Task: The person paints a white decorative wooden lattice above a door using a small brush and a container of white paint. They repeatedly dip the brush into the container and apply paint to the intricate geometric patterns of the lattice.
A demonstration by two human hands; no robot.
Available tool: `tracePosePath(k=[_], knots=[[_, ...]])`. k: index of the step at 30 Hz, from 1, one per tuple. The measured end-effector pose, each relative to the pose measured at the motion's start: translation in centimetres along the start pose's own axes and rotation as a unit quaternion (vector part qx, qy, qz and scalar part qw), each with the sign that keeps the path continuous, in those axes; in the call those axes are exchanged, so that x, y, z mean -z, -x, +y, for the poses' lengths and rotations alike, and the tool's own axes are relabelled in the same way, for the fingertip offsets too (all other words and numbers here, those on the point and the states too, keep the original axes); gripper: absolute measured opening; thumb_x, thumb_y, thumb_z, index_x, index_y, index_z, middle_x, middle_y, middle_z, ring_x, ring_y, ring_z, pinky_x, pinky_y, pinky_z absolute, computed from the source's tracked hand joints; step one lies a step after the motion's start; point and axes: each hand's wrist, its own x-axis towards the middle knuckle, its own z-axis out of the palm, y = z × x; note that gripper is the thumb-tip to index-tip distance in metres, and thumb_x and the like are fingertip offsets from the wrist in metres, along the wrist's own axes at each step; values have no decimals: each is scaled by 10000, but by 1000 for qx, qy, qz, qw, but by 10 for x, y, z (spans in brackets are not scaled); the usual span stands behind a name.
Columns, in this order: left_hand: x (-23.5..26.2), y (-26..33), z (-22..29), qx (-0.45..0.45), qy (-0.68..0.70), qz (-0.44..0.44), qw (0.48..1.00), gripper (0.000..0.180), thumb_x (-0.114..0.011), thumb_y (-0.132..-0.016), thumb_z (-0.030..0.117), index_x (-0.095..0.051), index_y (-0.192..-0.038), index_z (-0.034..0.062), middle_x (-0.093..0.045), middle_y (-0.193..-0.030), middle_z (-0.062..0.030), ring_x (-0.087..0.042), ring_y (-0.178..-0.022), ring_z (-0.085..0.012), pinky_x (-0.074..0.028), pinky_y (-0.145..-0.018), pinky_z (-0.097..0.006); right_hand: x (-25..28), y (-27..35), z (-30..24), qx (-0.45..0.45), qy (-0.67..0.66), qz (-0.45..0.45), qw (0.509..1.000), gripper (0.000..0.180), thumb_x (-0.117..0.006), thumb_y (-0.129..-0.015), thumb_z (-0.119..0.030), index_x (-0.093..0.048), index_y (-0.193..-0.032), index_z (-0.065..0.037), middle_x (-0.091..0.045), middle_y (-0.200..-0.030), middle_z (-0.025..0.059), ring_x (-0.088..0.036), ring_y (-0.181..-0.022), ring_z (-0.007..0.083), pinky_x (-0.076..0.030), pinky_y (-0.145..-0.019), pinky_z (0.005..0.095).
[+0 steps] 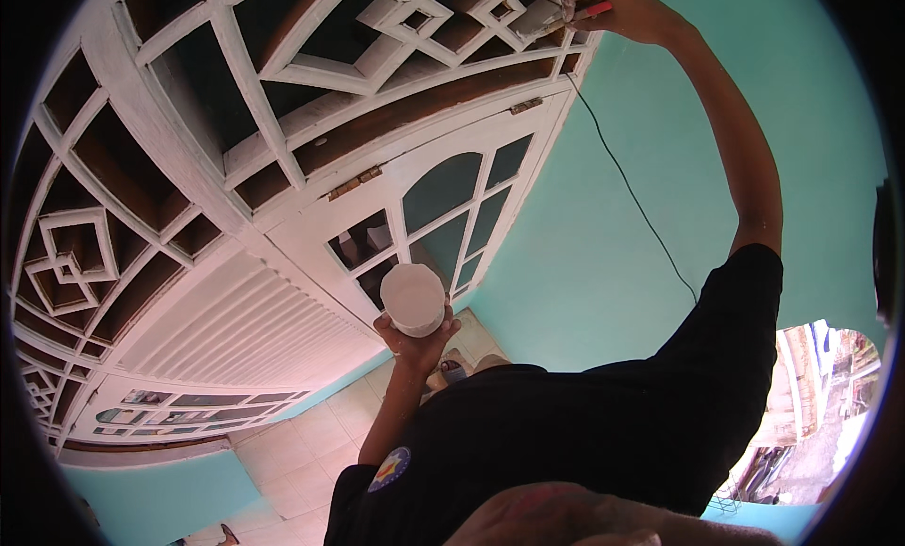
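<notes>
In front of my body, my left hand is closed around the lower part of a round tub of pale paint. Its fingers wrap the sides from below. High at the upper right, my raised right hand grips a paintbrush with a red handle. The brush end points left, against or very close to the right end of the white wooden lattice above the door. Whether the bristles touch the wood I cannot tell. White paint coats the front bars, while brown wood shows inside several openings.
Below the lattice stands a white door panel with glass panes and hinges. A dark cable hangs down the turquoise wall at right. White slatted panels stretch to the left. Pale floor tiles lie below, near my feet.
</notes>
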Motion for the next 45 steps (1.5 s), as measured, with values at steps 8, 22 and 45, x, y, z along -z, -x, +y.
tracePosePath(k=[8,22,45], knots=[[16,0,2,22,35,-13,999,745,-402,-766,682,-557,-1243,130,-598,-1046,-157,-559,-808,-285,-423,-674,-400,-42,-5,-12,-20,43,5,999,189,-698,-894,-92,-651,-1068,-39,-692,-945,111,-677,-870,302,-550,-835,384],[26,-7,-1,55,55,-14,997,725,-439,-770,616,-542,-1267,98,-600,-1051,-138,-542,-772,-256,-429,-665,-387,-8,0,-14,-46,40,-38,997,144,-622,-906,-40,-611,-1049,-52,-667,-936,127,-667,-866,309,-534,-727,390],[47,-18,4,102,53,-44,992,741,-410,-786,648,-553,-1265,100,-616,-1033,-115,-556,-786,-258,-425,-710,-401,-28,65,-99,-167,-61,171,969,166,-714,-861,9,-552,-827,20,-666,-738,88,-630,-643,112,-505,-565,276]])
